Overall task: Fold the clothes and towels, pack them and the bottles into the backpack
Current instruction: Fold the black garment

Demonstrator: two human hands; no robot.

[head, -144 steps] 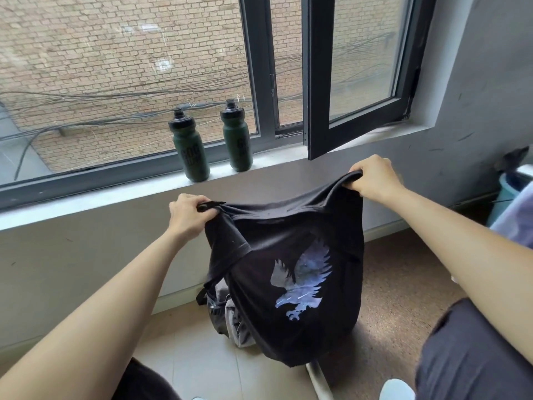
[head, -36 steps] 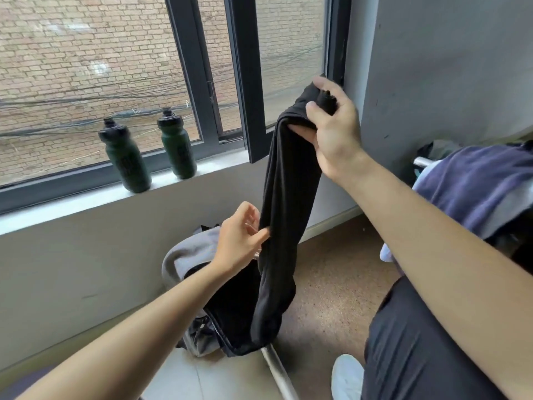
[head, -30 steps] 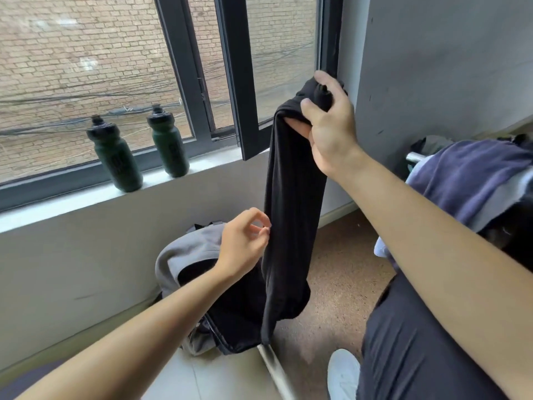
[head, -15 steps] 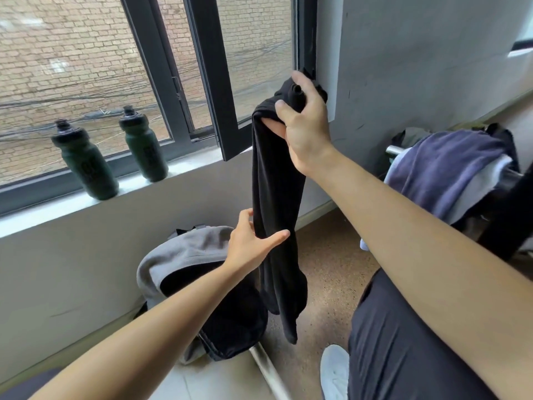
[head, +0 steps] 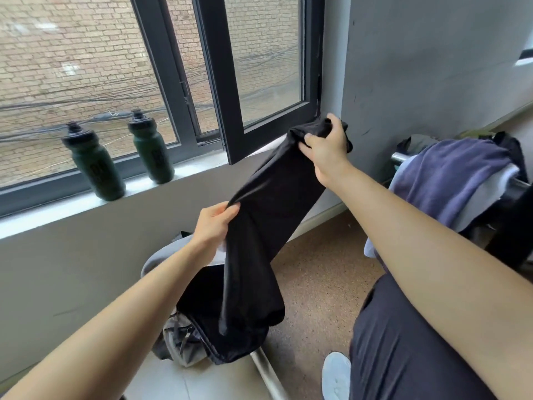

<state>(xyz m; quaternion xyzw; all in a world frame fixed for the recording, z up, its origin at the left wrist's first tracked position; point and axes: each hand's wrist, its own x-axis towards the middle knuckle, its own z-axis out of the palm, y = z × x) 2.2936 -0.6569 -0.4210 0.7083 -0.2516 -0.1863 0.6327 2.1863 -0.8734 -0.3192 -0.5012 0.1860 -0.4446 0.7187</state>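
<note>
so the black shirt (head: 277, 203) isn't hanging straight anymore, it slants from 1 o'clock down to 6, tail over the open backpack (head: 184, 339). right hand (head: 326, 151) sits lower, fingers clenched on the top. left hand (head: 213, 226) now pinches the edge midway. bottles (head: 92, 166) at 10 o'clock on the sill (head: 57, 209).

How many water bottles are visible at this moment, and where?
2. Both stand upright on the windowsill: the left bottle and the right bottle. More may be hidden inside the backpack, which the black shirt partly covers.
</note>
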